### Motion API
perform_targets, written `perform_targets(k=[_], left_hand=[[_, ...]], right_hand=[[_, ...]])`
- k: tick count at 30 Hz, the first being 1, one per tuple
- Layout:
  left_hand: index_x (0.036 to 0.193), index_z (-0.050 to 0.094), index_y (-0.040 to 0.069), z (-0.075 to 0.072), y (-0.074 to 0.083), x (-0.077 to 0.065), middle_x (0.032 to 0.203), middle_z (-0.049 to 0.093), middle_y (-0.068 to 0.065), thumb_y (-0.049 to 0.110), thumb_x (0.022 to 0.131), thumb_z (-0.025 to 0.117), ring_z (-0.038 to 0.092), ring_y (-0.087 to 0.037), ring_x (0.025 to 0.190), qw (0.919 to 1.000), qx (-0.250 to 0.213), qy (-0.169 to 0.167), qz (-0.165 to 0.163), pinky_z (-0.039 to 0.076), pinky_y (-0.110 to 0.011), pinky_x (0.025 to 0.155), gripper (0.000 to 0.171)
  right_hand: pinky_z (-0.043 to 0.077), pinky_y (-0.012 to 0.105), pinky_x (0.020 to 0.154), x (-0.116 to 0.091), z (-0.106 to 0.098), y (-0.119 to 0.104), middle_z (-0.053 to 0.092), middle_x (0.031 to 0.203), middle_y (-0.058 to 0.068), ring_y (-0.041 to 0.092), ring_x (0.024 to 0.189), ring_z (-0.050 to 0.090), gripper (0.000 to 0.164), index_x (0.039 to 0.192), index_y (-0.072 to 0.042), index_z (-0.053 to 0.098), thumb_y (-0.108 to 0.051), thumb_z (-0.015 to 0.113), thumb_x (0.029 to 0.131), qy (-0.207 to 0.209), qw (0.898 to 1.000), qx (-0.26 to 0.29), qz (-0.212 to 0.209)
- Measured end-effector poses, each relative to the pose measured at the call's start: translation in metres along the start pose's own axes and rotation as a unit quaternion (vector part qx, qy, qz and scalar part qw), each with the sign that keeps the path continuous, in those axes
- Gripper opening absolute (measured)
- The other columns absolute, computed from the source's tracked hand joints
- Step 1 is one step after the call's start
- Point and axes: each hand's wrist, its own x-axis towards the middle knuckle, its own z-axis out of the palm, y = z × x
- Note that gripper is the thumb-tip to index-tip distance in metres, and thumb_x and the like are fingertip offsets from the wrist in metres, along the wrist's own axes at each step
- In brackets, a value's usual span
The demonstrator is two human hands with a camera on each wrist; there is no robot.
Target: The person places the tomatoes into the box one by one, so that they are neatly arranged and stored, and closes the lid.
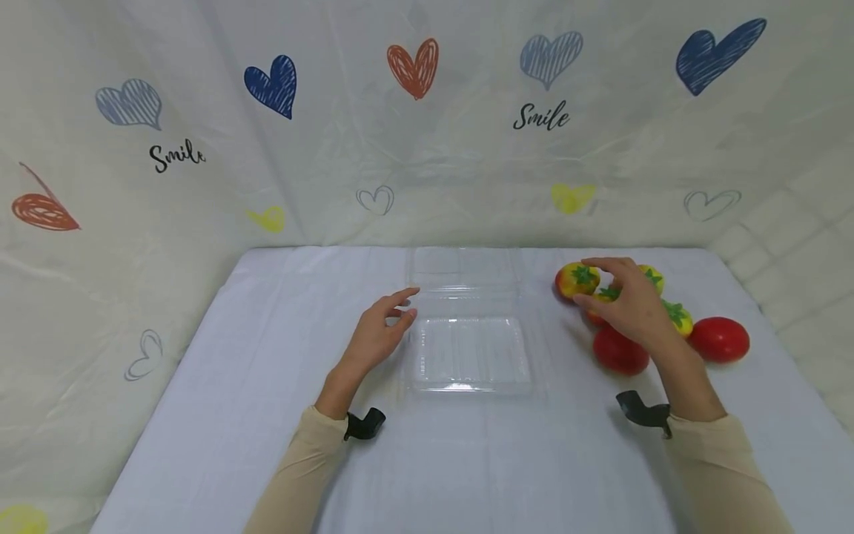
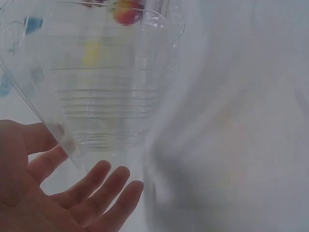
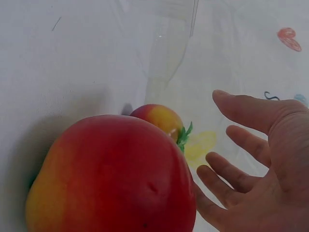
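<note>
A clear plastic clamshell box (image 1: 474, 348) lies opened out on the white cloth, its lid (image 1: 463, 268) folded back toward the wall. At the box's left edge, near the hinge, is my left hand (image 1: 373, 337), fingers spread and thumb apart; in the left wrist view its fingertips overlap the clear plastic (image 2: 106, 104). My right hand (image 1: 634, 308) hovers over a group of red-and-yellow fruits with green leafy tops, thumb and forefinger apart on either side of the leftmost fruit (image 1: 570, 279). In the right wrist view, a large red fruit (image 3: 116, 174) sits beside the spread fingers.
Nearest me in the group is a red fruit (image 1: 620, 352), and another red one (image 1: 720, 340) lies at its right end. Behind the table (image 1: 267, 400) hangs a pale curtain (image 1: 320, 156) printed with hearts. Black wrist mounts (image 1: 365, 424) sit at both cuffs.
</note>
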Motion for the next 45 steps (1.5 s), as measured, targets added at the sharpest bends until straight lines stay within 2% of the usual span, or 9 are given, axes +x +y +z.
perform_targets(k=[3,12,18,25,33,40,45], left_hand=[[0.148,0.058,0.032,0.001,0.0,0.001,0.14,0.066,-0.009,0.03,0.105,0.061,0.067,-0.032,0.126,0.9999,-0.013,-0.001,-0.011,0.057,-0.05,0.104,0.043],[0.148,0.058,0.034,-0.001,0.0,0.001,0.139,0.067,-0.007,0.03,0.104,0.061,0.067,-0.031,0.127,0.9989,-0.037,0.005,-0.028,0.06,-0.048,0.099,0.044],[0.149,0.057,0.032,-0.001,0.002,-0.001,0.141,0.065,-0.009,0.026,0.104,0.062,0.067,-0.031,0.127,0.9958,-0.083,-0.01,-0.038,0.063,-0.044,0.094,0.046],[0.151,0.055,0.03,0.002,0.005,-0.001,0.142,0.064,-0.011,0.024,0.103,0.063,0.069,-0.029,0.12,0.9902,-0.128,-0.02,-0.053,0.064,-0.038,0.087,0.049],[0.15,0.055,0.034,0.0,0.002,-0.008,0.145,0.062,-0.01,0.025,0.104,0.063,0.068,-0.03,0.121,0.9856,-0.139,-0.023,-0.093,0.064,-0.036,0.086,0.048],[0.151,0.054,0.035,0.001,-0.002,-0.01,0.149,0.06,-0.009,0.025,0.102,0.064,0.067,-0.03,0.124,0.9835,-0.151,-0.037,-0.093,0.063,-0.036,0.089,0.051],[0.154,0.05,0.032,0.0,-0.002,-0.01,0.152,0.057,-0.011,0.025,0.103,0.064,0.065,-0.033,0.128,0.9816,-0.161,-0.052,-0.088,0.063,-0.04,0.092,0.054]], right_hand=[[0.053,0.065,0.094,0.004,0.0,0.001,0.044,0.151,0.026,0.048,0.122,0.047,0.065,0.151,-0.011,0.051,-0.029,0.077,0.094,-0.005,1.0,-0.002,0.005],[0.048,0.071,0.105,0.015,-0.001,-0.001,0.041,0.152,0.029,0.05,0.133,0.044,0.069,0.153,-0.01,0.049,-0.026,0.078,0.093,-0.016,1.0,-0.018,0.008],[0.046,0.073,0.106,0.02,0.001,0.002,0.038,0.155,0.029,0.052,0.136,0.041,0.068,0.152,-0.01,0.048,-0.03,0.077,0.094,-0.038,0.999,-0.025,0.02],[0.04,0.078,0.108,0.025,0.0,0.011,0.032,0.158,0.034,0.056,0.14,0.035,0.068,0.152,-0.008,0.048,-0.027,0.077,0.093,-0.051,0.998,-0.043,0.013],[0.036,0.079,0.111,0.028,0.009,0.011,0.029,0.162,0.031,0.054,0.143,0.032,0.073,0.157,-0.015,0.044,-0.031,0.076,0.094,-0.085,0.995,-0.039,0.025],[0.035,0.077,0.113,0.03,0.011,0.01,0.031,0.16,0.032,0.055,0.141,0.035,0.071,0.157,-0.014,0.045,-0.028,0.076,0.095,-0.092,0.995,-0.042,0.021],[0.036,0.079,0.111,0.03,0.011,0.01,0.033,0.157,0.033,0.054,0.136,0.037,0.072,0.157,-0.014,0.042,-0.024,0.075,0.094,-0.093,0.994,-0.052,0.04]])
